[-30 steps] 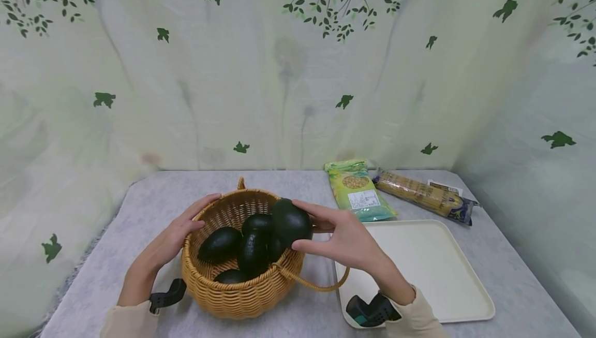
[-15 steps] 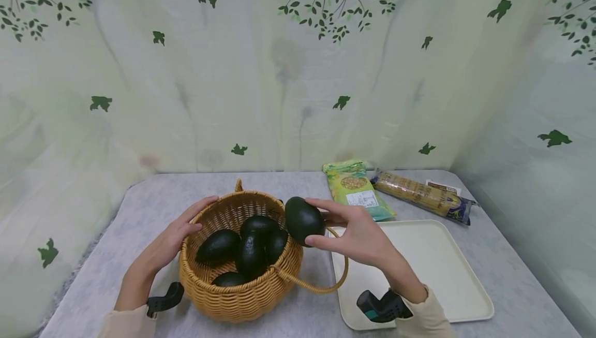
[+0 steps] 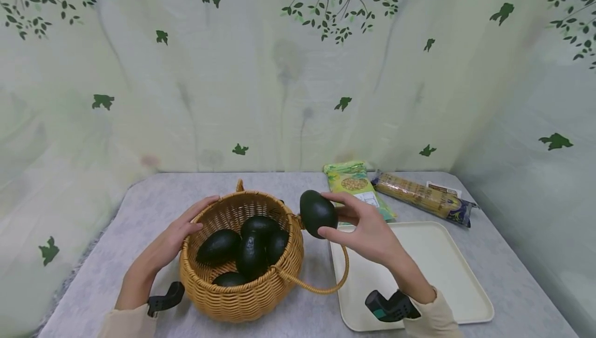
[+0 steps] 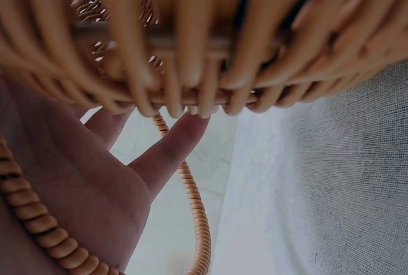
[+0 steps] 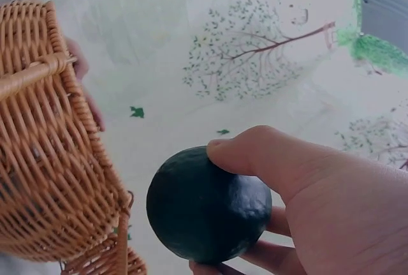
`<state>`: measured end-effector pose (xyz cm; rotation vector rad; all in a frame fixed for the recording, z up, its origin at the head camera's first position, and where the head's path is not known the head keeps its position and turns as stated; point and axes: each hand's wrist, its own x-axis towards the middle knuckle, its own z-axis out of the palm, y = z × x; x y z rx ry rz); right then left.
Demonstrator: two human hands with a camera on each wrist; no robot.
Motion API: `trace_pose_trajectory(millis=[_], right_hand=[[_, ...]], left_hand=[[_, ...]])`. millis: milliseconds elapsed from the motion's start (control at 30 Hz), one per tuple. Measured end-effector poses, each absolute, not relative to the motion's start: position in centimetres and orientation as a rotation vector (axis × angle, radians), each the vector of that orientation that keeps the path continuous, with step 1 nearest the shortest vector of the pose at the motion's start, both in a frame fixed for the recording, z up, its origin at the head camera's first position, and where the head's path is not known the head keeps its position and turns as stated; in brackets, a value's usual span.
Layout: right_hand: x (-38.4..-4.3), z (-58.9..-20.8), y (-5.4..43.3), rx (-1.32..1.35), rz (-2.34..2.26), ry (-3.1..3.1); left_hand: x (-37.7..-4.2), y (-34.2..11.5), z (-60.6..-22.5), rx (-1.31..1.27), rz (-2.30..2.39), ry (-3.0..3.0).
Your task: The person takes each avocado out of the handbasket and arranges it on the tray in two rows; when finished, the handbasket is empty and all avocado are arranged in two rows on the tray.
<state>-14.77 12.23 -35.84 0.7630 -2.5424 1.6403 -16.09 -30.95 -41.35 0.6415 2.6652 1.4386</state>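
A round wicker basket (image 3: 237, 302) stands on the cloth with several dark green avocados (image 3: 219, 247) inside. My left hand (image 3: 169, 239) grips its left rim, the thumb over the edge and the fingers along the outside. In the left wrist view the woven wall (image 4: 204, 45) partly hides the fingers. Just right of the basket and above the tray's far left corner, my right hand (image 3: 368, 226) holds one avocado (image 3: 318, 215) between thumb and fingers. The right wrist view shows this avocado (image 5: 201, 205) apart from the basket's wall.
A cream tray (image 3: 433, 270) lies right of the basket. The basket's rope-like handle (image 3: 321, 291) droops over the tray's left edge. Behind the tray are a green-yellow food packet (image 3: 351, 182) and a long pack of what looks like noodles (image 3: 419, 193). A leaf-patterned curtain (image 3: 298, 69) hangs behind the table.
My right hand has carried the avocado from over the basket's right rim out to the right. My left hand and the basket have hardly moved.
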Motion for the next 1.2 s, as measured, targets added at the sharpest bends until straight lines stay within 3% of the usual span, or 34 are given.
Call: trace_pose_trajectory(millis=[1200], right_hand=[[-14.3,-40.2,17.6,0.468,1.551,-2.558]], left_hand=[[-16.2,-31.0,-41.5,0.613,1.458,2.65]])
